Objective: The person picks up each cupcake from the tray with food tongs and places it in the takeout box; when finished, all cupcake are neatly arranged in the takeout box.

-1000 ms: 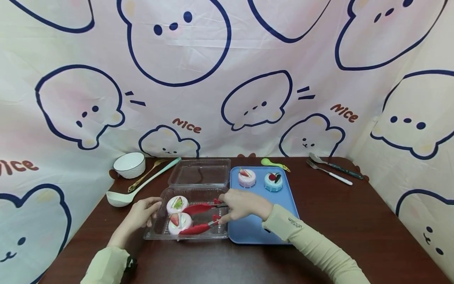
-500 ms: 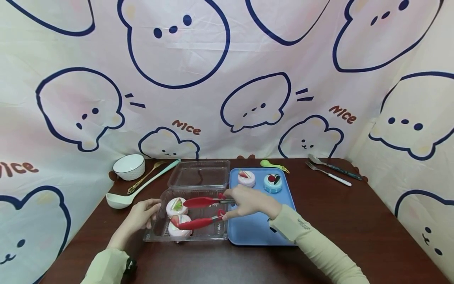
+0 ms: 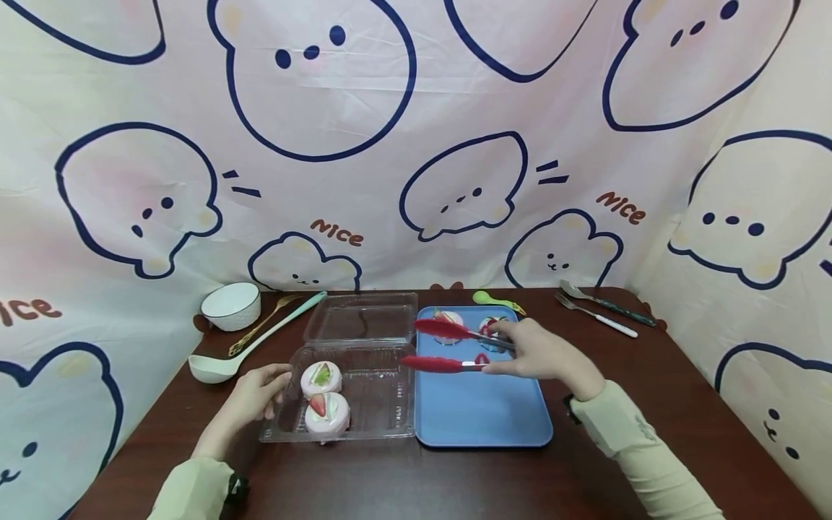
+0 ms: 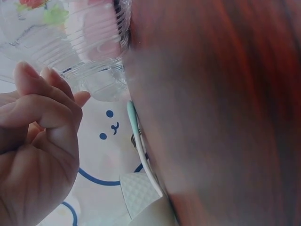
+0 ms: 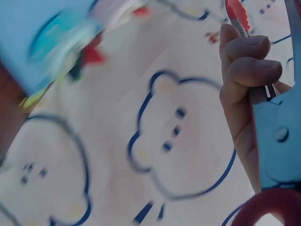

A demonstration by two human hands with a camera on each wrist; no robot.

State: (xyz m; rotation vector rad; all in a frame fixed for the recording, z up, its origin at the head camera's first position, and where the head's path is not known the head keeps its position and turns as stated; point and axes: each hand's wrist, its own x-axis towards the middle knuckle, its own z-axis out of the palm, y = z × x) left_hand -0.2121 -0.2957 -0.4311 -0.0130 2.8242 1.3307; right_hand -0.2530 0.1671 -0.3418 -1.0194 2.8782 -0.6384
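My right hand (image 3: 536,350) grips metal tongs (image 3: 464,348) with red tips, held over the blue tray (image 3: 484,415). The tips stand apart with nothing between them. Under the tongs, at the tray's back, are a pink toy cake (image 3: 451,318) and a blue toy cake (image 5: 63,44), both partly covered in the head view. My left hand (image 3: 256,393), fingers curled, holds the left rim of an open clear plastic container (image 3: 383,393). Inside its left side sit two pinkish-white toy cakes, one with a green topping (image 3: 321,378), the nearer with a strawberry (image 3: 327,415).
The container's lid (image 3: 360,318) lies folded back. Left of it are a white bowl (image 3: 231,306), a golden utensil (image 3: 260,328) and a ladle (image 3: 217,367). Behind the tray lies a green spoon (image 3: 497,301). A fork (image 3: 598,315) and another utensil (image 3: 611,303) lie at the back right.
The tongs leave the strawberry-topped cake, which stays in the container. My right hand carries them right and up over the blue tray. My left hand keeps its place.
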